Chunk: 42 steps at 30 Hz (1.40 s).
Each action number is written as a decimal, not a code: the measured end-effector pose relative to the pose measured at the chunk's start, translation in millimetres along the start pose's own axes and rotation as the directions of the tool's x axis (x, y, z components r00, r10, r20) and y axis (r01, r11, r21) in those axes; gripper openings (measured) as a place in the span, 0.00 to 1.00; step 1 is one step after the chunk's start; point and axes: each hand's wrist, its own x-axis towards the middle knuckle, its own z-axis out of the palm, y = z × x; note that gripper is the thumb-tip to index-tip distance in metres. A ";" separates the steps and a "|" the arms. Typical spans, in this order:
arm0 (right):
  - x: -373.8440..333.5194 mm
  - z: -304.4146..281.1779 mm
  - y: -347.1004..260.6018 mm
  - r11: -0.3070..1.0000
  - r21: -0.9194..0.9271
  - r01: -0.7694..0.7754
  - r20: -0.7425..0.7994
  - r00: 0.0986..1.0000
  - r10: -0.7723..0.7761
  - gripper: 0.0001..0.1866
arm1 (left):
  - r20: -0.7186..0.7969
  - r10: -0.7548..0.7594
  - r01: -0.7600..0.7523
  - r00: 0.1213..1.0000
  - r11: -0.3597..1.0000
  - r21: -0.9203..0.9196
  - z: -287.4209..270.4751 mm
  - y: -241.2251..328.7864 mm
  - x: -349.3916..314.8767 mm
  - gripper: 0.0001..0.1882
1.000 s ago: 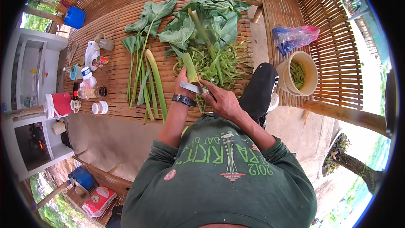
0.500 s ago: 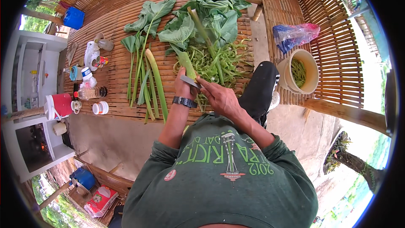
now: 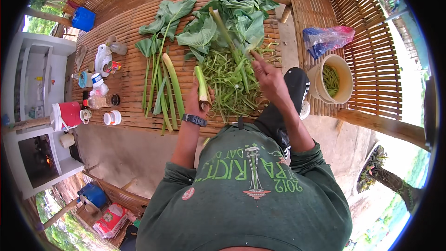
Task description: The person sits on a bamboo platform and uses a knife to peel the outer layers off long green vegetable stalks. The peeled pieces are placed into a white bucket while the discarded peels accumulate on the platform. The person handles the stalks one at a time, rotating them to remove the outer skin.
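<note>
My left hand (image 3: 197,98) is closed around a short, thick green leaf stalk (image 3: 201,82), its cut end toward me. My right hand (image 3: 271,82) is closed, raised over the right side of a heap of green peelings (image 3: 223,88). The knife in it is only a pale blur near the fingertips. A longer thick stalk (image 3: 226,31) lies across the heap, its far end among large green leaves (image 3: 197,36). Left of my left hand, several stalks (image 3: 171,83) lie side by side, some with leaves attached.
The slatted bamboo table (image 3: 130,16) holds bottles, a jar (image 3: 112,117) and a red jug (image 3: 66,115) on the left. On the right bench stand a cream bucket (image 3: 346,81) of cut green pieces and a blue-and-pink plastic bag (image 3: 327,41). My knee (image 3: 293,86) rises beside the heap.
My right hand has swung away from the stalk, up and to the right over the peelings. My left hand has lowered slightly, with the stalk's cut end now turned toward me.
</note>
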 end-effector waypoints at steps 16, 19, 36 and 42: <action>-60.9 58.6 -16.1 0.958 -0.151 0.244 0.359 0.916 -0.177 0.31 | -0.203 0.023 -0.059 0.979 0.984 -0.170 36.2 -10.6 37.8 0.17; -55.4 61.7 -4.6 0.924 -0.159 0.349 0.339 0.898 -0.281 0.29 | -0.152 -0.008 -0.016 0.988 0.988 -0.155 36.9 -13.7 29.8 0.17; 30.4 -26.2 -40.0 0.895 0.406 0.183 -0.244 0.966 -0.087 0.25 | 0.221 -0.118 0.148 0.968 0.981 -0.122 31.0 6.0 -12.8 0.18; 47.4 -54.3 -50.6 0.834 0.475 0.281 -0.390 0.917 -0.087 0.23 | 0.202 -0.096 0.140 0.975 0.966 -0.217 -9.2 -3.4 -1.2 0.22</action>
